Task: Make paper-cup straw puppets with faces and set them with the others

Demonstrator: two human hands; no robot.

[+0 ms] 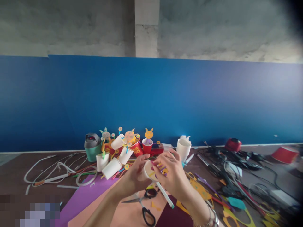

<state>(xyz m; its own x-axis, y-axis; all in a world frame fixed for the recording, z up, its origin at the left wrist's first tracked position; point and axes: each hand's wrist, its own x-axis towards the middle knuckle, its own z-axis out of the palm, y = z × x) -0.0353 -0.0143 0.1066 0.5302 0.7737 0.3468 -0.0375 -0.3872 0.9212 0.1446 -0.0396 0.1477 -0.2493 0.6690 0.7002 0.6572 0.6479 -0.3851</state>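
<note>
My left hand (135, 171) is wrapped round a white paper cup (147, 173), its mouth tilted toward me. At that mouth my right hand (170, 168) has its fingers pinched on a small yellow and purple piece (163, 170), partly hidden by the fingers; its kind is unclear. Below the hands lie black-handled scissors (143, 205), open, on peach paper (123, 214). A white marker (165, 195) with a teal end lies beside them, partly over dark maroon paper (171, 212).
Behind my hands stand several decorated cups with paper animal heads, including a red cup (147, 146). Stacked white cups (183, 149) stand to the right. A green container (92, 149), white cable (56, 179) and purple paper (81, 197) lie left. Yellow scraps (200, 189) and a glue gun (233, 189) lie right.
</note>
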